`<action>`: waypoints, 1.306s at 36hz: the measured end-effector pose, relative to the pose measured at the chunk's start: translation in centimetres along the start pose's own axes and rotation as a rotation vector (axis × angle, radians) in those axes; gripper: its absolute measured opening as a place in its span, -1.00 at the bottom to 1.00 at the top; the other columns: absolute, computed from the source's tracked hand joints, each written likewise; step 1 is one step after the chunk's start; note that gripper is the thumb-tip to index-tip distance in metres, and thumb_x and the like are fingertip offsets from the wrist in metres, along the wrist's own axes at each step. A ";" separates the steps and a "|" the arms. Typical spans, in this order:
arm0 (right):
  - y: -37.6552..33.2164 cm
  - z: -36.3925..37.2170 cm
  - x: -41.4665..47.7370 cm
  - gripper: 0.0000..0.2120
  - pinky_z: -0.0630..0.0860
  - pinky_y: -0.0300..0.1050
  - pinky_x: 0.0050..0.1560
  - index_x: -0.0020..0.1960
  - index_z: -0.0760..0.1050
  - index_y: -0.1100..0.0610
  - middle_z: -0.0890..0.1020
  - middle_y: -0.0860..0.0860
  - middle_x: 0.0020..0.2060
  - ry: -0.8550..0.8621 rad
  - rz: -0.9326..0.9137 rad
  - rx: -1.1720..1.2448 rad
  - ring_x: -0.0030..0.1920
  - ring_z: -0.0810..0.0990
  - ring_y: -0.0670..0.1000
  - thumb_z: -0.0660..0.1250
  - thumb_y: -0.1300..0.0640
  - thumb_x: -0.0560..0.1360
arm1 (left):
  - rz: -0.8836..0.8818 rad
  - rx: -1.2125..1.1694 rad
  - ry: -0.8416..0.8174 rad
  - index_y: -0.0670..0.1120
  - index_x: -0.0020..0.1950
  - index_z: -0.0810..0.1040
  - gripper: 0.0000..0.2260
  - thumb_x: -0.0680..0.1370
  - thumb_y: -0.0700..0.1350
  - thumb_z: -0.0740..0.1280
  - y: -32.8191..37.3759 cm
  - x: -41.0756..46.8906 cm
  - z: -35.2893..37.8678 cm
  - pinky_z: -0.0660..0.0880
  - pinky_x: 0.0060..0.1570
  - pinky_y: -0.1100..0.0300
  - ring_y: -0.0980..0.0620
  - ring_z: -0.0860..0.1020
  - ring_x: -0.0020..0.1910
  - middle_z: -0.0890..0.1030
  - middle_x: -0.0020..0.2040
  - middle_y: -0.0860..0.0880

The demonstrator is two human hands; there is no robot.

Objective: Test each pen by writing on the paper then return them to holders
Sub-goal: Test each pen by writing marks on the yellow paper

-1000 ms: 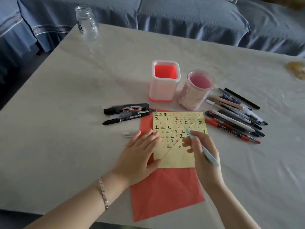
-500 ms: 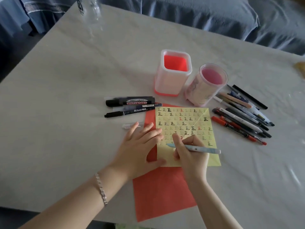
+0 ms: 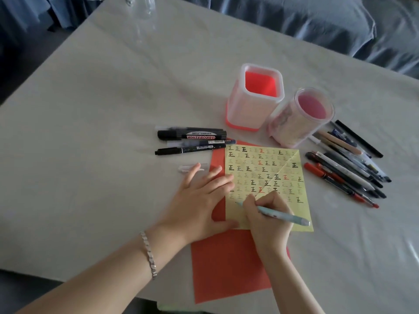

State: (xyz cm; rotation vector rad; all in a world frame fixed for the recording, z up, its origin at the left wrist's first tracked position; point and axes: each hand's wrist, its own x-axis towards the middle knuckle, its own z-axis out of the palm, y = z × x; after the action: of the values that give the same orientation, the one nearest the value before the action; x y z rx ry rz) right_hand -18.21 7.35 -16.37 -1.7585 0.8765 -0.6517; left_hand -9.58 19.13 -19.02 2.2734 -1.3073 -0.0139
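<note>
My right hand (image 3: pixel 268 217) grips a light blue pen (image 3: pixel 283 214), its tip down on the lower left part of the yellow paper (image 3: pixel 292 177), which is covered with small written characters. My left hand (image 3: pixel 199 200) lies flat with fingers spread on the paper's left edge and on the red sheet (image 3: pixel 226 264) beneath it. Two holders stand behind the paper: a square white one with a red inside (image 3: pixel 254 105) and a round pink one (image 3: pixel 297 123). Both look empty.
Black markers (image 3: pixel 192 138) lie left of the paper, one marked WHITEBOARD. A clear pen cap (image 3: pixel 190 167) rests by my left fingertips. Several pens (image 3: pixel 347 164) lie in a row on the right. A glass jar (image 3: pixel 140 5) stands at the far table edge; blue cushions behind.
My right hand has turned the pen from upright to slanted and brought its tip down to the lower left of the paper. The camera has tilted closer; my left hand stays put.
</note>
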 end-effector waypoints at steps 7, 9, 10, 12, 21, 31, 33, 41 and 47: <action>0.5 0.2 -0.1 -0.74 0.26 -0.37 -0.51 -0.49 0.29 0.11 0.45 -0.08 -0.56 -0.054 -0.123 -0.074 -0.54 0.37 -0.13 0.34 0.19 0.26 | -0.015 0.026 -0.026 -0.04 0.27 0.50 -0.33 0.34 0.37 0.15 0.1 0.1 -0.1 0.00 0.35 -0.09 0.01 0.34 0.38 0.47 0.32 0.06; 0.6 0.3 -0.1 -0.75 0.27 -0.40 -0.50 -0.48 0.28 0.05 0.47 -0.13 -0.54 -0.062 -0.169 -0.084 -0.54 0.39 -0.15 0.34 0.09 0.26 | -0.017 0.027 -0.029 -0.04 0.26 0.51 -0.33 0.34 0.37 0.17 0.1 0.1 0.0 0.00 0.36 -0.09 0.00 0.35 0.38 0.48 0.32 0.05; 0.6 0.3 -0.1 -0.76 0.27 -0.41 -0.50 -0.47 0.28 0.02 0.48 -0.16 -0.53 -0.067 -0.183 -0.086 -0.54 0.41 -0.16 0.32 0.03 0.25 | -0.017 0.030 -0.030 -0.04 0.26 0.51 -0.33 0.34 0.37 0.17 0.1 0.1 0.0 0.00 0.36 -0.10 0.00 0.35 0.37 0.48 0.32 0.05; 0.8 0.3 -0.1 -0.78 0.28 -0.41 -0.50 -0.45 0.28 -0.01 0.50 -0.17 -0.52 -0.080 -0.195 -0.079 -0.53 0.42 -0.17 0.28 -0.04 0.24 | -0.020 0.041 -0.037 -0.04 0.25 0.51 -0.33 0.34 0.37 0.16 0.2 0.2 0.0 -0.01 0.36 -0.09 0.00 0.35 0.37 0.48 0.32 0.05; 1.2 0.4 0.0 -0.72 0.27 -0.35 -0.52 -0.47 0.27 -0.03 0.50 -0.18 -0.51 -0.099 -0.238 -0.174 -0.52 0.41 -0.13 0.34 0.16 0.28 | -0.028 0.032 -0.046 -0.04 0.27 0.50 -0.32 0.35 0.38 0.15 0.2 0.2 -0.1 -0.05 0.37 -0.08 0.02 0.31 0.40 0.45 0.34 0.05; 1.2 0.1 0.1 -0.60 0.22 -0.36 -0.51 -0.50 0.26 0.10 0.41 -0.07 -0.58 -0.056 -0.095 -0.130 -0.53 0.35 -0.10 0.39 0.37 0.33 | -0.028 0.020 -0.034 -0.04 0.27 0.50 -0.33 0.32 0.35 0.17 0.3 0.1 -0.2 -0.05 0.38 -0.09 0.02 0.31 0.40 0.45 0.34 0.05; 1.1 0.2 0.1 -0.61 0.21 -0.36 -0.52 -0.50 0.25 0.12 0.39 -0.06 -0.58 -0.065 -0.083 -0.128 -0.54 0.33 -0.10 0.38 0.37 0.33 | -0.027 0.025 -0.040 -0.04 0.27 0.50 -0.33 0.33 0.36 0.17 0.2 0.1 -0.2 -0.06 0.39 -0.09 0.02 0.30 0.40 0.45 0.35 0.05; 0.7 0.1 0.0 -0.61 0.22 -0.42 -0.52 -0.50 0.25 0.13 0.35 -0.11 -0.62 -0.048 -0.041 -0.063 -0.55 0.32 -0.13 0.36 0.42 0.33 | -0.032 0.025 -0.048 -0.04 0.28 0.48 -0.32 0.33 0.36 0.17 0.2 0.1 -0.2 -0.07 0.39 -0.08 0.03 0.28 0.41 0.43 0.36 0.05; -0.2 -1.3 -0.1 -0.72 0.36 -0.39 -0.44 -0.40 0.39 0.14 0.53 -0.09 -0.53 -0.104 0.000 0.026 -0.48 0.47 -0.14 0.47 0.30 0.33 | -0.026 0.016 -0.044 -0.04 0.30 0.48 -0.32 0.34 0.37 0.15 0.1 0.1 -0.2 -0.06 0.39 -0.10 0.05 0.25 0.42 0.42 0.37 0.05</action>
State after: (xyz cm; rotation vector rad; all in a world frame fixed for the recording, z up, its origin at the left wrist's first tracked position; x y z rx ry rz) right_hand -19.19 6.73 -15.76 -1.7528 0.7941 -0.5639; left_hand -9.58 19.07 -18.73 2.3158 -1.3045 -0.0626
